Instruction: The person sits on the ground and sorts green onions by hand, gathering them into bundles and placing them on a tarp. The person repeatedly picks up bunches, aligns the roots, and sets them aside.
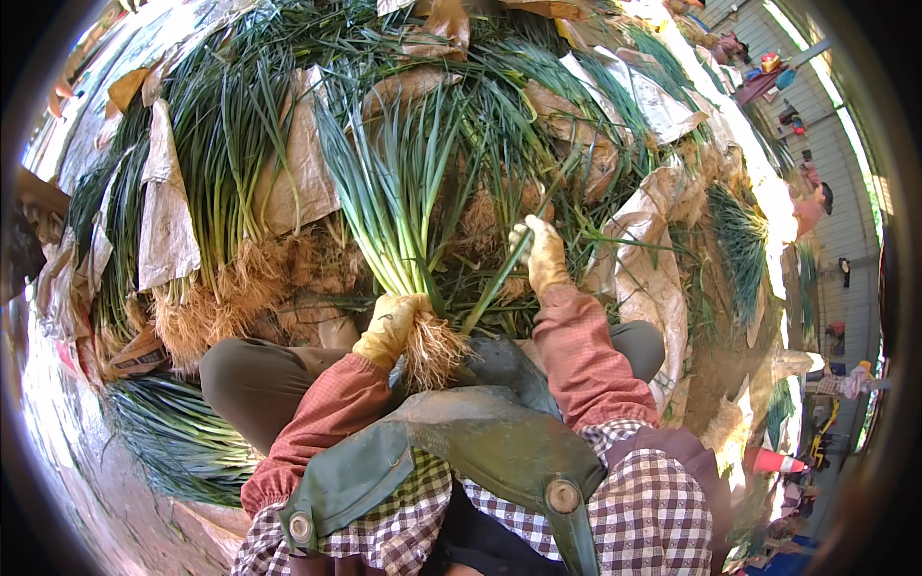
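Note:
My left hand (389, 331), in a yellow work glove, is closed round the root end of a bunch of green onions (408, 221). Pale tangled roots hang below that fist, while the white stems and long green leaves fan out away from me. To the right, my right hand (540, 254), gloved alike, is closed on a green onion leaf (495, 288) that slants down toward the bunch. Whether this leaf is still joined to the bunch cannot be made out. Both forearms wear red-orange sleeve covers.
A big heap of green onions (230, 154) with roots toward me lies ahead, with tan sacks (303, 163) among them. Another bundle (178, 432) rests by my left knee. Right of me are a crumpled sack (648, 278), a bundle (738, 245) and an orange cone (776, 462).

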### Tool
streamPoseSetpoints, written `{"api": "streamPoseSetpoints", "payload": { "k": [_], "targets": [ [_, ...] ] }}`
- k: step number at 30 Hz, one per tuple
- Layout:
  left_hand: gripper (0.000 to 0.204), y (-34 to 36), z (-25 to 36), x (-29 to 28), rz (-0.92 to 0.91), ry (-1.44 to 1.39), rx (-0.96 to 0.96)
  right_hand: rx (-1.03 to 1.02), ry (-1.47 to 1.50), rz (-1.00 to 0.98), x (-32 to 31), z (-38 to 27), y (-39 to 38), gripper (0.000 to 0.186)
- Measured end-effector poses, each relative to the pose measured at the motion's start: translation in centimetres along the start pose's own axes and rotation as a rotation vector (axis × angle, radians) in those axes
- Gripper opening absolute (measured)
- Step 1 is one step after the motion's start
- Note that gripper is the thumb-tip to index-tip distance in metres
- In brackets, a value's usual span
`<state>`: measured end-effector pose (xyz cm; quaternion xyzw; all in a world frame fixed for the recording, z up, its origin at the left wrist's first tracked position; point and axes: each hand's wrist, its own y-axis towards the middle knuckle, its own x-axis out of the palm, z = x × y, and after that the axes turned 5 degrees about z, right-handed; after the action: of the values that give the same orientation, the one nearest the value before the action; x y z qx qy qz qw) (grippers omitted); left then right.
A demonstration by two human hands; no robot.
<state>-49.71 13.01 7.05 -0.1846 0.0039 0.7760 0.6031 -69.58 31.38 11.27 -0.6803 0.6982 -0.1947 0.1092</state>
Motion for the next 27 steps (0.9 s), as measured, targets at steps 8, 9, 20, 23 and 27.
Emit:
{"api": "streamPoseSetpoints", "payload": {
  "k": [8, 9, 20, 23, 27],
  "targets": [
    [0.007, -0.5, 1.5, 1.1, 0.207, -0.615, -0.473, -0.088, -0.391, -0.501, 2.8, 9.0, -8.2, 0.015],
    [0.006, -1.1, 2.2, 0.1, 0.184, -0.589, -0.505, 0.082, -0.388, -0.381, 2.7, 7.6, -7.1, 0.01],
    [0.01, -1.9, 1.5, 0.1, 0.033, -0.627, -0.26, 0.127, -0.727, -0.282, 6.3, 6.2, -0.1, 0.054],
    [0.011, -1.3, 1.5, 0.2, 0.038, -0.675, -0.401, 0.05, -0.702, -0.284, 6.1, 7.4, 0.3, 0.038],
    [0.018, -0.8, -1.7, -0.4, 0.016, -0.518, -0.371, -0.078, -0.439, -0.422, 8.1, 5.0, -3.6, 0.022]
  ]
}}
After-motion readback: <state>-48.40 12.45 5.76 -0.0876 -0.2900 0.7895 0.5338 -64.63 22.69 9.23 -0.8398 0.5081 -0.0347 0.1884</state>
